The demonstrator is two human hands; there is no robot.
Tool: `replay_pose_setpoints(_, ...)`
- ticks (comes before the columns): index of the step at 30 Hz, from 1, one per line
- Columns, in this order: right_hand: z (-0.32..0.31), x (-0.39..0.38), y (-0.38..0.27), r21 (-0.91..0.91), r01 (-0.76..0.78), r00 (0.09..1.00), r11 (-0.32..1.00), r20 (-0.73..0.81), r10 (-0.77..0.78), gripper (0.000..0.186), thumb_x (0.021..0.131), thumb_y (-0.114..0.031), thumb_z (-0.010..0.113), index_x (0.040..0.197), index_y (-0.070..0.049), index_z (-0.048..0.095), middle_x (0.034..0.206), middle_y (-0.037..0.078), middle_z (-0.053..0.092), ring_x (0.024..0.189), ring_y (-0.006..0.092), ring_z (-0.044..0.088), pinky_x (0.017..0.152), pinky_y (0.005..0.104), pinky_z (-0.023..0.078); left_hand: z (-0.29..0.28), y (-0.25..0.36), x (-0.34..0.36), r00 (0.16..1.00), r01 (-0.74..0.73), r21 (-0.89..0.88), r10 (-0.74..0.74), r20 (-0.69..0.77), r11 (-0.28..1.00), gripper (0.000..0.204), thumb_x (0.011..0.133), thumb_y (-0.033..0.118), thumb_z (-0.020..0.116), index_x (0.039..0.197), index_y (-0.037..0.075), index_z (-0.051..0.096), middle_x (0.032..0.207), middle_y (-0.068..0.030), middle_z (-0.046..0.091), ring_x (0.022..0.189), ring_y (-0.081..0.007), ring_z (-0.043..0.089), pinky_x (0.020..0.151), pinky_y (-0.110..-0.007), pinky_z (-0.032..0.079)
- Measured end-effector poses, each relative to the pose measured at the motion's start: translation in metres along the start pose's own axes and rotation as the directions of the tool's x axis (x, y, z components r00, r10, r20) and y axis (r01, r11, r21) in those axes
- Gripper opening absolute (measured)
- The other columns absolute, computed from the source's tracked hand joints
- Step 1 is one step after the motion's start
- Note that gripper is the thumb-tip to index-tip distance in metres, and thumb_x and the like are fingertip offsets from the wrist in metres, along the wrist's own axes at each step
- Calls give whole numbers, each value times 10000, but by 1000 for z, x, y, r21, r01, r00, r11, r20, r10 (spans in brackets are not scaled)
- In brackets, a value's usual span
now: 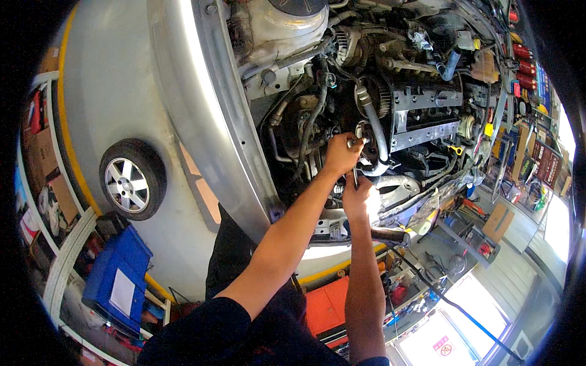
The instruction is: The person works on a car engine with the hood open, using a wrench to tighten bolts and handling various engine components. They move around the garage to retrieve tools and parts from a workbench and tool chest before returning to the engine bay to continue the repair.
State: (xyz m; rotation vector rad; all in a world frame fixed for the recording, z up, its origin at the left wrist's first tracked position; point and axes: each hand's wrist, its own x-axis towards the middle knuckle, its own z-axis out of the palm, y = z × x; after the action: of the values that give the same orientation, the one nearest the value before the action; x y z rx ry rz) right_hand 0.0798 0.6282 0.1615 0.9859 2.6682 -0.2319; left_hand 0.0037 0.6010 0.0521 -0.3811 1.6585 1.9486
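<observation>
Both my hands are inside the engine bay of a car, close together beside the engine (427, 119). My right hand (361, 200) is closed round a slim metal tool (356, 178) that looks like a wrench; its shaft shows above the fist. Just above, my left hand (340, 157) is closed at the tool's upper end, its fingers bent. What the tool's end rests on is hidden by the fingers. A grey hose (371, 116) curves down just right of my left hand. Behind it is a toothed pulley (383, 97).
The silver fender (201, 116) runs along the left of the bay. A wheel with a tyre (133, 178) stands on the floor at left, above a blue cabinet (119, 274). A red cabinet (326, 305) stands below. Cluttered shelves (531, 165) line the right side.
</observation>
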Motion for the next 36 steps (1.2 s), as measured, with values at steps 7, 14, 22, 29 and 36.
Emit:
replay_pose_setpoints(7, 17, 4, 9, 6, -35, 999, 999, -4, 35, 535, 904, -487, 629, 713, 9, 684, 644, 233, 624, 571, 370, 632, 554, 435, 476, -3, -5, 1, 977, -202, 147, 210, -38, 968, 291, 861, 281, 727, 836, -8, 705, 699, -205, 676, 613, -311, 661, 606, -417, 500)
replay_pose_setpoints(14, 16, -5, 5, 53, -38, 995, 998, -85, 42, 529, 901, -494, 617, 763, 11, 694, 692, 245, 633, 654, 381, 661, 619, 438, 491, -3, -2, -4, 980, -195, 94, 196, -8, 976, 278, 852, 267, 732, 814, -7, 708, 748, -236, 675, 679, -369, 670, 637, -435, 506)
replay_pose_setpoints(22, 57, -2, 19, 212, 34, 970, 977, -242, 18, 456, 884, -415, 619, 735, 16, 642, 684, 212, 620, 629, 367, 606, 630, 420, 467, -6, -6, -5, 964, -260, 169, 266, -14, 951, 326, 875, 304, 740, 821, -12, 686, 693, -207, 668, 568, -297, 634, 559, -393, 481)
replay_pose_setpoints(29, 81, 13, 33, 119, 14, 964, 993, -267, 18, 357, 811, -331, 631, 693, 7, 644, 680, 220, 635, 622, 408, 618, 615, 474, 492, -8, -4, 0, 922, -383, 163, 386, 16, 909, 333, 875, 318, 742, 828, -4, 670, 620, -181, 624, 501, -278, 595, 498, -391, 451)
replay_pose_setpoints(36, 65, 13, 17, 81, 3, 991, 997, -131, 7, 311, 810, -227, 598, 653, 40, 621, 658, 276, 591, 565, 408, 612, 597, 491, 476, -2, -20, 9, 942, -331, 78, 334, -29, 940, 398, 940, 417, 644, 892, 24, 690, 706, -196, 665, 653, -345, 677, 618, -443, 519)
